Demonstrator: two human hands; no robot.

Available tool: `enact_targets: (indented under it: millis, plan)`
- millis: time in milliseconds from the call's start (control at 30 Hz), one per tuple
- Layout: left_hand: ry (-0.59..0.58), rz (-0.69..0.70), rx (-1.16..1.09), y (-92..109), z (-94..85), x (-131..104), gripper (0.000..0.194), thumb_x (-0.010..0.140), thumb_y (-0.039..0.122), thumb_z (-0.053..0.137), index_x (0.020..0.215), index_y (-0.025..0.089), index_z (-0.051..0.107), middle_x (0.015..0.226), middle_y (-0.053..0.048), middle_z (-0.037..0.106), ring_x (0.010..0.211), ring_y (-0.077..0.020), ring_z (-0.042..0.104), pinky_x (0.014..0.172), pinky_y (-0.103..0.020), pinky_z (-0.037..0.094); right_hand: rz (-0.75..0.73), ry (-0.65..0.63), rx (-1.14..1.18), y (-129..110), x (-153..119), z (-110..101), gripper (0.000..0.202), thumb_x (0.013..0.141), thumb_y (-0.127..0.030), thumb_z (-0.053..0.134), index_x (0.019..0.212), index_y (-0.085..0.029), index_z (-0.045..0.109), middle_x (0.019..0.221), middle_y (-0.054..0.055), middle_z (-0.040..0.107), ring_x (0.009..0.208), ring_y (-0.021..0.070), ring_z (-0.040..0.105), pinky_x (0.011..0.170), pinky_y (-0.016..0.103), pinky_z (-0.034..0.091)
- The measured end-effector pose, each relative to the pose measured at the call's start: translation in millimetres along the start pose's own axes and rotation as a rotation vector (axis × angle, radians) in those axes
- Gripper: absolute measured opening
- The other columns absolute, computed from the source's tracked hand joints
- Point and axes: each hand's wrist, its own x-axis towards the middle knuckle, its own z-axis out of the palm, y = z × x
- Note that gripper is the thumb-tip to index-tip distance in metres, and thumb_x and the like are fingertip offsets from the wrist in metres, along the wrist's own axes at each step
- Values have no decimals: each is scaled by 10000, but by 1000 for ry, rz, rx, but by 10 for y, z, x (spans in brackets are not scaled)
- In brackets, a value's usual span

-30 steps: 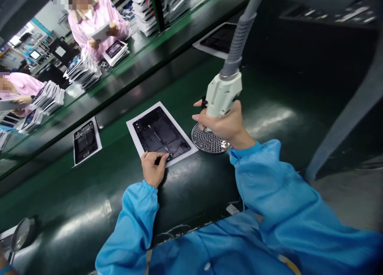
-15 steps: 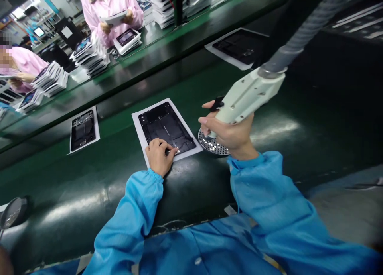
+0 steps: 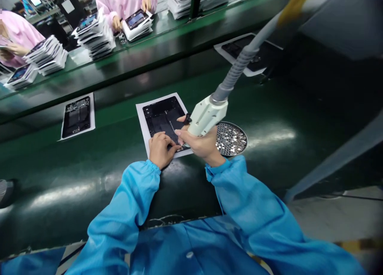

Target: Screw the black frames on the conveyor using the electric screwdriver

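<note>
A black tablet-like housing (image 3: 161,117) lies on a white sheet (image 3: 142,119) on the dark green surface. At its lower edge rests my left hand (image 3: 161,149), thumb and fingers pinched together; what is between them is too small to make out. My right hand (image 3: 199,141) is wrapped round a pale green handheld tool (image 3: 208,115) with a grey ribbed hose (image 3: 236,73). The tool's lower end is over the housing's lower right corner, beside my left fingertips, and its tip is mostly hidden. Right of my right hand sits a round perforated metal dish (image 3: 231,138) with small shiny pieces.
Another housing (image 3: 77,117) lies on a sheet at the left, and one more (image 3: 239,48) at the back right. Across a raised green ledge (image 3: 119,63) are stacks of sheeted housings (image 3: 95,36) and two people in pink. A grey strap-like band (image 3: 338,159) slants at the right.
My right hand has moved left with the tool, from above the dish to the housing's lower right corner, uncovering the dish. My left hand stays at the housing's lower edge. The view has shifted slightly.
</note>
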Motion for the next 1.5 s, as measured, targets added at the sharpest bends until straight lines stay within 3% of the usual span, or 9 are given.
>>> enact_targets:
  millis: [333,567,767,867,967,1100,1167,1267,1500]
  plan:
    - [-8,30,51,-15,-29,3,39,757,193,713,727,206,693,945,-59,685,1143,-295,528,912,-419,428,66,-86,-6,94,-47,57,270,676,-311,709,893,-209,584,531,-55,552,484,132,543,583,334,529]
    - [6,35,53,-33,-13,-6,51,761,184,694,720,208,676,914,-55,680,1148,-281,535,917,-404,441,-87,-82,-104,218,-113,80,117,693,-294,690,723,-221,603,619,8,613,631,181,619,703,376,569]
    - [-2,30,10,-48,-16,4,74,753,230,732,699,207,688,884,-45,694,1133,-282,546,933,-412,438,22,-46,38,204,-72,77,248,700,-263,713,924,-203,623,600,-39,587,518,128,570,626,340,556]
    - [-20,41,-14,-59,-26,17,86,741,253,754,692,214,694,886,-35,699,1120,-271,552,951,-406,437,44,-41,110,195,-25,62,330,677,-281,740,969,-201,609,747,-6,665,697,162,662,770,369,577]
    - [-9,48,6,-62,-34,24,72,737,251,752,709,211,699,960,-52,697,1115,-276,555,946,-417,446,83,-130,160,193,-5,47,426,665,-309,764,1044,-208,597,914,33,715,865,195,695,873,400,569]
    - [2,52,22,-62,-44,28,84,727,250,760,749,193,702,958,-71,697,1098,-290,568,932,-434,459,134,-219,105,180,2,40,286,676,-361,770,857,-187,633,710,15,691,608,157,662,641,330,589]
    - [3,53,14,-69,-50,32,85,727,251,766,719,196,701,887,-59,696,1100,-292,572,931,-434,460,130,-185,81,161,31,23,283,668,-372,775,827,-189,629,552,-35,613,469,126,584,503,287,535]
    - [3,60,6,-84,-58,39,107,712,276,789,686,209,709,817,-43,686,1131,-296,561,955,-434,453,32,-62,56,118,134,-86,277,682,-308,763,894,-202,619,468,-83,557,403,107,525,474,273,494]
    - [10,60,-9,-83,-59,28,85,718,274,790,696,224,725,826,-32,691,1158,-289,552,976,-437,444,-187,358,6,191,516,-726,176,667,-187,709,769,-235,573,423,-112,482,338,99,466,409,265,420]
